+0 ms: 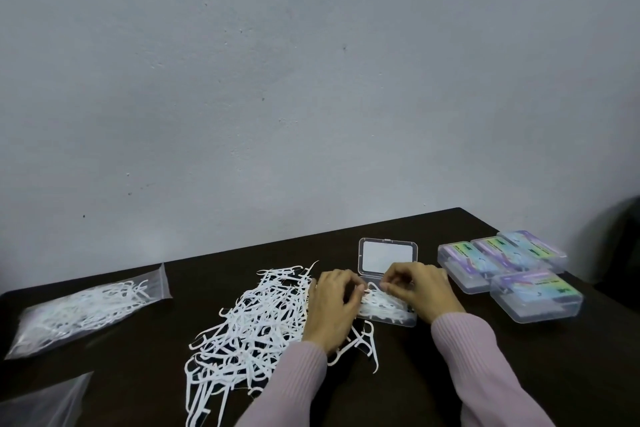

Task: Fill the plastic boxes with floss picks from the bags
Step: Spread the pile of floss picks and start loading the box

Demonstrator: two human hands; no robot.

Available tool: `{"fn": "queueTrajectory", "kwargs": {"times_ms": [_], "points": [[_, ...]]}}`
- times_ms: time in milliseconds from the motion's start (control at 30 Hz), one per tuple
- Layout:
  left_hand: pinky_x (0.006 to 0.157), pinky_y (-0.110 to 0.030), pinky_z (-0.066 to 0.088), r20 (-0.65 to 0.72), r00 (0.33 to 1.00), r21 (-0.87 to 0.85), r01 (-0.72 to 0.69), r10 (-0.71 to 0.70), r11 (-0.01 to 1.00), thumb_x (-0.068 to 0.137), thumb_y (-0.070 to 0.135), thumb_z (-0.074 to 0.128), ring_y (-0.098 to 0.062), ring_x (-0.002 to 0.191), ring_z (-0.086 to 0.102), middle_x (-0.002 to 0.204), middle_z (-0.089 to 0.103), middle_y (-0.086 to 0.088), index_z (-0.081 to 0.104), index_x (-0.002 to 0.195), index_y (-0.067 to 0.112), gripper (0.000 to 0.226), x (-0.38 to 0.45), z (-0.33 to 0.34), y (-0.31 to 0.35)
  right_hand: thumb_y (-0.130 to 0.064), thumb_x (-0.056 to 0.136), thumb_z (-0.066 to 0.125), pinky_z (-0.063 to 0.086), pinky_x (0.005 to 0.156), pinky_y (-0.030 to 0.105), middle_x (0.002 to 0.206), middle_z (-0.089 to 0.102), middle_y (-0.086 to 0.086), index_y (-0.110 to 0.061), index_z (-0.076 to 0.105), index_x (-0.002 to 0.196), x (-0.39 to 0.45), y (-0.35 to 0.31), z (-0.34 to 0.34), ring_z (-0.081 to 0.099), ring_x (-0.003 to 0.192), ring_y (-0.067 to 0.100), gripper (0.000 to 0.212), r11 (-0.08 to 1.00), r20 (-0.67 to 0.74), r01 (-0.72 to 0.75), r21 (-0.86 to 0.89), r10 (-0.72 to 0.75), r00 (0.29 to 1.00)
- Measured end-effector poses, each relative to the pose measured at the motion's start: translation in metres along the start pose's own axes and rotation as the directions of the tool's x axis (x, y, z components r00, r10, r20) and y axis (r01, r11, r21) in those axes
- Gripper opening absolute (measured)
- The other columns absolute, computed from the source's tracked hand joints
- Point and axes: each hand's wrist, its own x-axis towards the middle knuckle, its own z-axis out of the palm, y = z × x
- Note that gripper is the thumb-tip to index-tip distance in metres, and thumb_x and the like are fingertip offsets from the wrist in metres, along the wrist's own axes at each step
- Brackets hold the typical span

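I count four lidded boxes (pixel 509 271) at the desk's (pixel 450 374) right, one open clear box (pixel 387 305) where my left hand (pixel 334 305) and right hand (pixel 420 288) seemingly pinch white floss picks (pixel 256 319)

Colourful labels on the closed plastic boxes (pixel 509 267), their dark print too blurred to read.
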Motion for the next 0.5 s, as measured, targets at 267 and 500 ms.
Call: {"fn": "queueTrajectory", "kwargs": {"times_ms": [267, 500], "points": [[0.085, -0.018, 0.042, 0.005, 1.0, -0.146, 0.024, -0.024, 0.989, 0.094, 0.017, 0.054, 0.001, 0.096, 0.055, 0.097, 0.064, 0.014, 0.064, 0.09, 0.026, 0.015, -0.005, -0.028, 0.005, -0.025, 0.083, 0.066, 0.045, 0.095, 0.035, 0.08, 0.059, -0.015, -0.029, 0.064, 0.086, 0.0, -0.01, 0.006, 0.056, 0.082, 0.003, 0.006, 0.996, -0.051, 0.085, -0.022, -0.086, 0.995], [0.086, -0.015, 0.047, 0.157, 0.987, -0.204, 0.01, 0.022, 0.979, 0.092, 0.012, 0.057, 0.004, 0.092, 0.062, 0.091, 0.069, 0.012, 0.066, 0.091, 0.028, 0.019, -0.035, -0.075, -0.005, -0.02, 0.084, 0.063, 0.049, 0.076, 0.019, 0.087, 0.064, -0.009, -0.024, 0.068, 0.089, -0.01, -0.041, 0.016, 0.055, 0.082, 0.002, 0.009, 0.956, 0.058, 0.292, 0.029, -0.293, 0.954]]}}
